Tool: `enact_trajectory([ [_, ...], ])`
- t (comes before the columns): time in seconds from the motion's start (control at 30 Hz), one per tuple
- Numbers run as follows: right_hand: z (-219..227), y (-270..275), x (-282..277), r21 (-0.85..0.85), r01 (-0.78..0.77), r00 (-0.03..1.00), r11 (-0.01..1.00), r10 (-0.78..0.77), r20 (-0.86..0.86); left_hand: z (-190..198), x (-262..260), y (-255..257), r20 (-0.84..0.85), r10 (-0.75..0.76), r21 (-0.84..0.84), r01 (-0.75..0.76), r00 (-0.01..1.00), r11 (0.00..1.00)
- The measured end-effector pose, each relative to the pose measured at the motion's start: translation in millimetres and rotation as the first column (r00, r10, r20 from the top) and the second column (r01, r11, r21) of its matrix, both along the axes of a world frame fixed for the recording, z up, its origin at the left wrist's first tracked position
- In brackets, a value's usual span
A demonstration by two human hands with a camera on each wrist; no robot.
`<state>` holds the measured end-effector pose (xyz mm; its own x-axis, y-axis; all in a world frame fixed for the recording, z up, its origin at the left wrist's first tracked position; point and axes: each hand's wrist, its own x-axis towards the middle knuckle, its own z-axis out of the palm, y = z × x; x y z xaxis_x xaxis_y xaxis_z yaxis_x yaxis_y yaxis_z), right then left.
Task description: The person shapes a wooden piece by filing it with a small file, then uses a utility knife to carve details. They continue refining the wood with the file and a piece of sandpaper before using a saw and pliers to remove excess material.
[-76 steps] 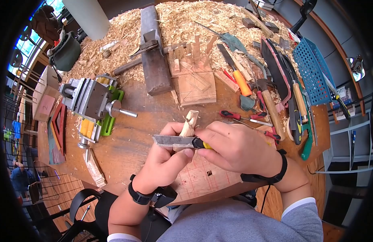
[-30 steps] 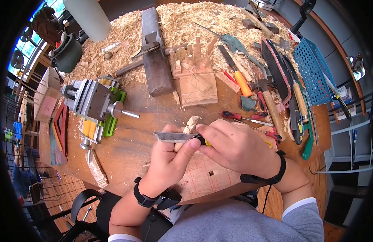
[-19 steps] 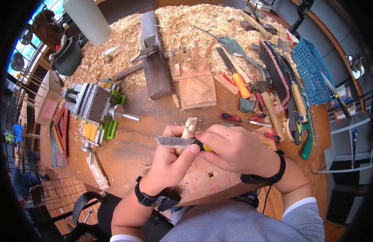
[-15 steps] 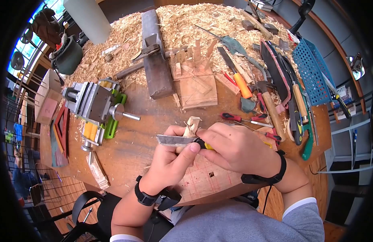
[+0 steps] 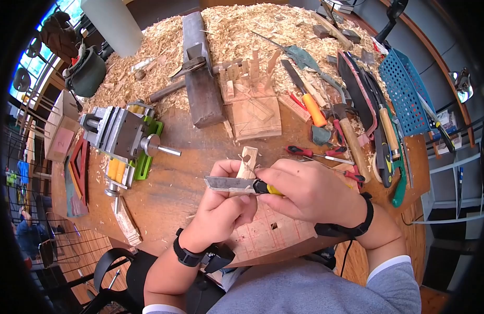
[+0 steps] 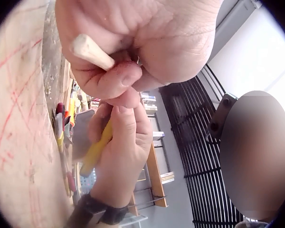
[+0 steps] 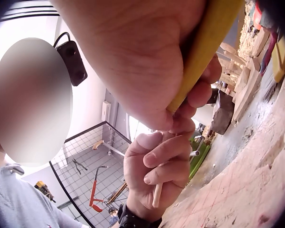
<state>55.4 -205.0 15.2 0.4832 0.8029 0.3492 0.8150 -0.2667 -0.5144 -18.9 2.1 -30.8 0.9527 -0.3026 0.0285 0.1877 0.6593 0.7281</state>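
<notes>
In the head view my left hand (image 5: pixel 215 212) grips a small carved piece of pale wood (image 5: pixel 248 159), its notched, thicker end pointing up and away from me. The thin, rounded other end of the wood (image 6: pixel 92 51) sticks out of the curled fingers in the left wrist view. My right hand (image 5: pixel 312 191) holds a knife (image 5: pixel 231 183) by its yellow and black handle. The broad grey blade lies across the wood just above the left thumb, pointing left. In the right wrist view the yellow handle (image 7: pixel 206 50) runs along the palm. Both hands are close together.
A marked board (image 5: pixel 263 235) lies under the hands at the bench edge. A metal vise (image 5: pixel 116 131) stands left, a wooden plane (image 5: pixel 202 78) behind. Screwdrivers (image 5: pixel 299 151), a hammer (image 5: pixel 353 141) and a blue basket (image 5: pixel 404 89) are at right. Shavings (image 5: pixel 242 26) cover the back.
The left thumb has drawn back and bent, now lower beside the knife handle. The wood's carved end has turned and shows longer above the blade. The blade has shifted slightly right.
</notes>
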Motion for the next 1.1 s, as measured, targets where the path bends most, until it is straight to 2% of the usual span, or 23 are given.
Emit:
enact_trajectory([
  [0.1,2,-1,1,-0.007,-0.009,1.0,1.0,0.009,-0.011,7,2,-1,-0.039,0.017,0.082,-0.014,0.999,0.997],
  [0.17,3,-1,1,-0.002,-0.001,1.0,1.0,0.001,-0.007,12,3,-3,-0.072,0.088,0.19,-0.073,0.993,0.979],
  [0.4,5,-2,1,0.011,0.01,1.0,1.0,-0.01,-0.002,9,2,1,-0.074,0.068,0.247,-0.048,0.995,0.968],
  [0.47,6,-1,0,0.015,0.014,1.0,1.0,-0.014,0.001,7,1,1,0.021,0.076,0.262,-0.079,0.997,0.962],
  [0.7,2,1,-2,0.027,0.037,0.997,0.999,-0.039,0.06,10,-3,-3,0.061,0.113,0.348,-0.128,0.992,0.929],
  [0.77,2,2,-2,0.033,0.04,0.996,0.999,-0.043,0.083,7,-3,-8,0.1,0.183,0.378,-0.208,0.978,0.902],
  [0.9,2,2,-4,0.012,0.052,0.99,0.999,-0.053,0.127,7,-4,-11,0.12,0.209,0.425,-0.241,0.97,0.873],
  [1.1,0,2,-6,-0.014,0.074,0.984,0.997,-0.071,0.166,4,-3,-11,0.137,0.255,0.575,-0.287,0.957,0.767],
])
